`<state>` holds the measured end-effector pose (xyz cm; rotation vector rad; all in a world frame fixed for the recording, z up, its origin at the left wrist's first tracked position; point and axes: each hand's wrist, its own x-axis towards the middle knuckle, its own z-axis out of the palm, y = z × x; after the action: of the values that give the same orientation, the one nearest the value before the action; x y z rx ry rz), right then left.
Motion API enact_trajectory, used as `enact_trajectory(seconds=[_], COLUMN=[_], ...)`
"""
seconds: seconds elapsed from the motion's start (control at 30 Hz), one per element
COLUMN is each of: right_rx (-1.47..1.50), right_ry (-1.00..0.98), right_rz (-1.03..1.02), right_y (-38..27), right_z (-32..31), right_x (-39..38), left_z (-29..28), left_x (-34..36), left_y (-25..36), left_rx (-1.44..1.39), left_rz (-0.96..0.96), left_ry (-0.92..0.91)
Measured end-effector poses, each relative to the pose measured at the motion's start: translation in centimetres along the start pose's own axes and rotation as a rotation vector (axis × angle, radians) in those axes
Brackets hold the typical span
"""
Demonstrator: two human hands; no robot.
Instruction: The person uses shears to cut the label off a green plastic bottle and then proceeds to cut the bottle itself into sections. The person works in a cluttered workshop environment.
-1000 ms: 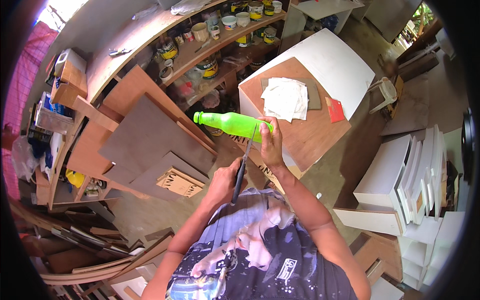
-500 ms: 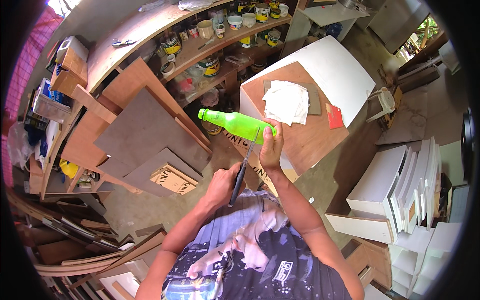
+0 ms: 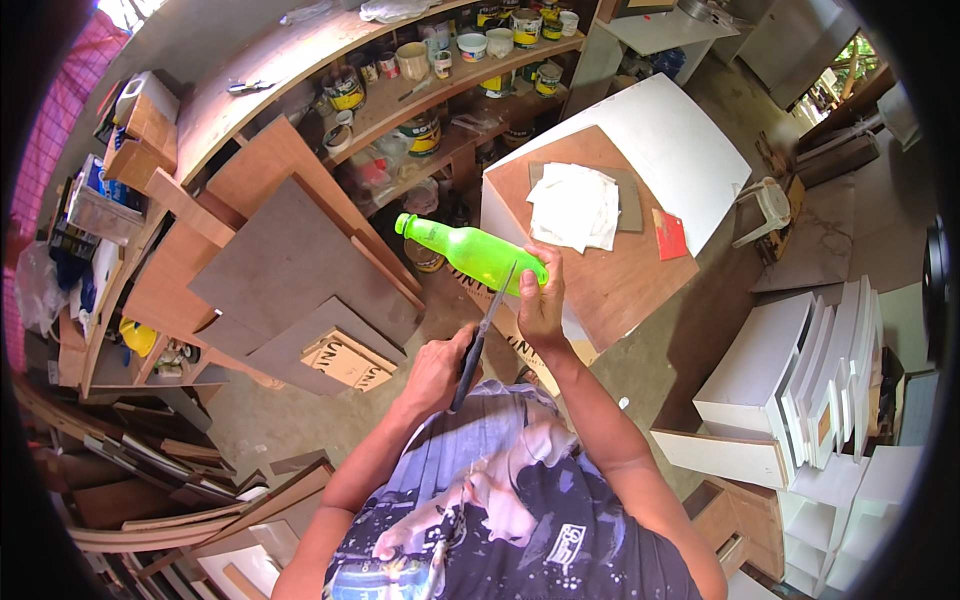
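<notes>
My right hand (image 3: 541, 300) is closed round the base end of a bright green, see-through bottle (image 3: 470, 250). The bottle is held sideways in the air, its neck pointing left and slightly away from me. My left hand (image 3: 440, 368) grips a cutting tool (image 3: 467, 370) with a long black handle and a narrow grey blade. Whether it is a knife or closed shears I cannot tell. The blade slants up and right, its tip overlapping the bottle close to my right fingers. Contact between blade and bottle is hard to make out.
Beyond the bottle, a brown board (image 3: 570, 280) carries white sheets (image 3: 572, 207) and a red piece (image 3: 669, 235). Paint cans (image 3: 346, 92) line the shelves behind. Grey and brown panels (image 3: 290, 270) lean at left; white panels (image 3: 800, 370) stand at right.
The bottle and right hand have shifted slightly, with the bottle a little lower at its middle. My left hand and the cutting tool's handle have moved slightly left.
</notes>
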<state>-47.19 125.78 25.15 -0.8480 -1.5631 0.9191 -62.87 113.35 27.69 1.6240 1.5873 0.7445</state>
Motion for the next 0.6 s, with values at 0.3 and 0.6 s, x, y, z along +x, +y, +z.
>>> enact_trajectory(seconds=[0.3,0.6], right_rx=[-0.145,-0.2], right_ry=[-0.048,-0.162], right_rz=[-0.151,-0.261], right_y=[-0.3,-0.4], right_z=[-0.9,-1.1], right_x=[0.5,0.3], left_z=[-0.3,-0.5], left_x=[-0.7,-0.3], left_y=[0.7,0.9], left_rx=[-0.073,-0.188], left_rz=[-0.001,0.032], left_ry=[0.012,0.041])
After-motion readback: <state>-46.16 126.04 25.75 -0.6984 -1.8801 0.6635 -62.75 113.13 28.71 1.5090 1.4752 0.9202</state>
